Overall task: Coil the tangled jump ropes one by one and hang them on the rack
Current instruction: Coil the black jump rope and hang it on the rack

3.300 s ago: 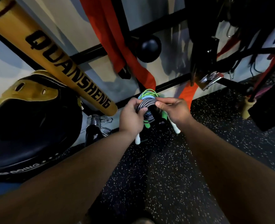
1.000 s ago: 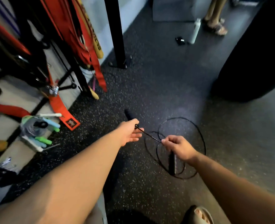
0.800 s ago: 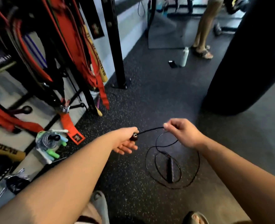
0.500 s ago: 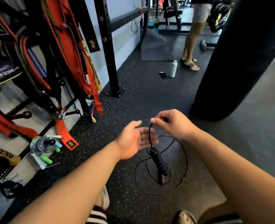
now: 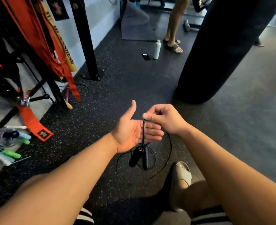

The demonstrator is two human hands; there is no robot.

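Note:
A thin black jump rope (image 5: 168,153) loops over the speckled floor. My right hand (image 5: 164,118) pinches its cord, and one black handle (image 5: 134,156) dangles below from that cord. A second handle (image 5: 146,159) lies on the floor inside the loops. My left hand (image 5: 134,129) is held flat, palm up with the thumb raised, just behind the hanging cord. Coiled ropes with green and blue handles (image 5: 7,138) hang on a peg of the black rack (image 5: 41,82) at the left.
Red straps (image 5: 36,39) and a yellow bat hang on the rack. A black upright post (image 5: 86,41) stands behind. A big black punching bag (image 5: 220,51) hangs at the right. A white bottle (image 5: 156,49), a phone and another person's legs (image 5: 174,25) are farther back. My sandalled foot (image 5: 182,177) is below.
I turned away from the rack, where the coiled ropes stay hung. My left hand let go of the black rope's handle and opened flat. My right hand lifted the cord, so the handle dangles.

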